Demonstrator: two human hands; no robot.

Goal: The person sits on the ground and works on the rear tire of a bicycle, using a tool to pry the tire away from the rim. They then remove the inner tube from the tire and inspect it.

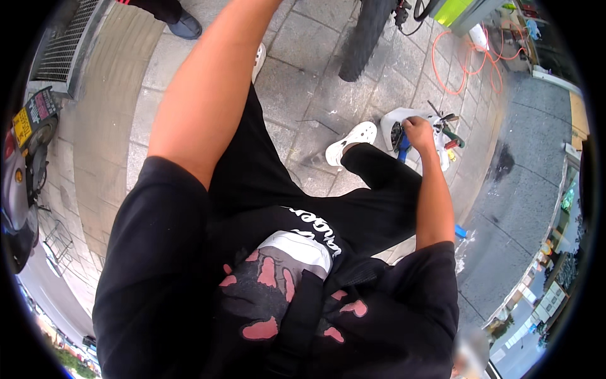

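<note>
My left arm (205, 88) stretches up past the top edge, so the hand at its end is out of sight. Low at the right, my right hand (419, 134) is closed, its fingers curled downward over a white plastic tub (392, 117) of tools. Just beside the fingers shows a blue tool handle (403, 148). What the fingers hold, if anything, is hidden. A green-handled tool (452, 137) pokes out on the tub's far right side. Beyond the tub, a black knobby tyre (363, 54) rests on the paving.
An orange hose (434, 57) lies coiled at the upper right. Another person's dark shoe (187, 26) stands at the upper left, near a metal grating (68, 38). A parked motorbike (22, 177) is at the far left. A small blue object (461, 232) lies beside my right elbow.
</note>
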